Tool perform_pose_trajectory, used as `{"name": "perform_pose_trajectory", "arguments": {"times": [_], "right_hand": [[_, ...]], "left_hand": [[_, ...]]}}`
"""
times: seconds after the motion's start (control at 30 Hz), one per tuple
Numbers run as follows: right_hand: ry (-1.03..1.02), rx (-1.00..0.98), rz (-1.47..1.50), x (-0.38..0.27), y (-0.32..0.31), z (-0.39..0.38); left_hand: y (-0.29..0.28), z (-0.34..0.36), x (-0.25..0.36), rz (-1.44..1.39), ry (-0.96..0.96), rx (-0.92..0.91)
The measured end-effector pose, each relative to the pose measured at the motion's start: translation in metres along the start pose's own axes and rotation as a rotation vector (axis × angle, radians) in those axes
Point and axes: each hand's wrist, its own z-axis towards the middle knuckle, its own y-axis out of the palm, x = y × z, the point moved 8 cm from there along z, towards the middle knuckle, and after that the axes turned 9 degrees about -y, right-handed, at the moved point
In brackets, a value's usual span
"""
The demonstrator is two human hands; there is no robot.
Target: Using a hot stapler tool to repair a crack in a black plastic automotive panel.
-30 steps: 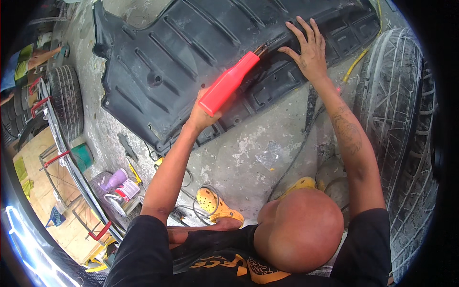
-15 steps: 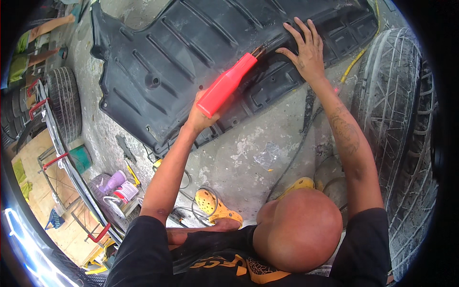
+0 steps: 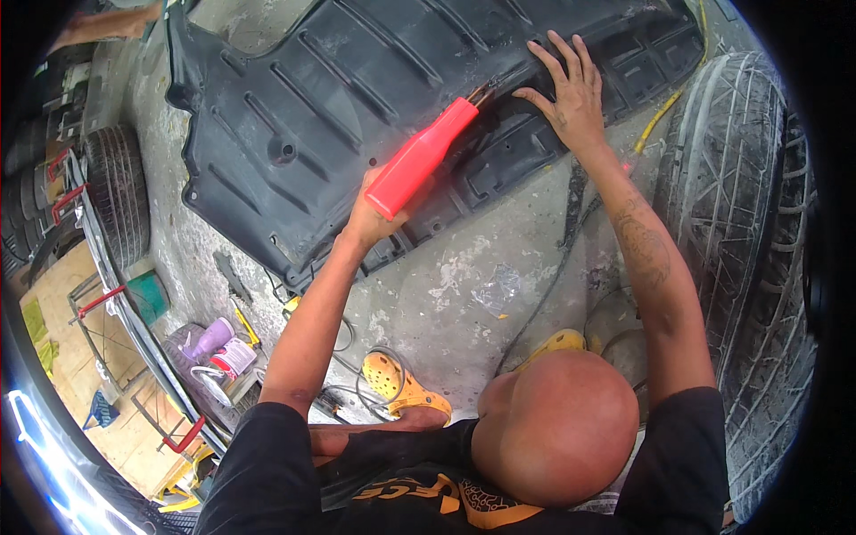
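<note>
A large black ribbed plastic panel (image 3: 330, 80) lies on the concrete floor. My left hand (image 3: 379, 201) grips a red gun-like tool (image 3: 415, 156), whose two thin metal prongs reach to the panel beside a long groove. My right hand (image 3: 572, 98) is open, fingers spread over the panel just right of the prongs, thumb toward them.
Tires stand at the right (image 3: 718, 205) and left (image 3: 120, 196). At the left are a metal bar with red clamps (image 3: 192, 432), plywood (image 3: 58, 285), a green bucket (image 3: 147, 294), a purple cup (image 3: 212, 337) and cables (image 3: 348, 392). Another person's arm (image 3: 102, 31) shows at upper left.
My hands and the red tool have shifted very slightly leftward in the picture. The other person at the upper left has moved upward, mostly out of view.
</note>
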Motion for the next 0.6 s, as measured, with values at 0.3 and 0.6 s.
{"name": "perform_pose_trajectory", "arguments": {"times": [0.3,0.6], "right_hand": [[-0.011,0.010,0.000,-0.001,-0.001,0.002],[-0.003,0.002,-0.003,0.002,0.001,-0.001]], "left_hand": [[0.003,-0.002,-0.010,-0.073,-0.063,-0.051],[0.002,0.002,-0.004,-0.093,-0.070,-0.024]]}}
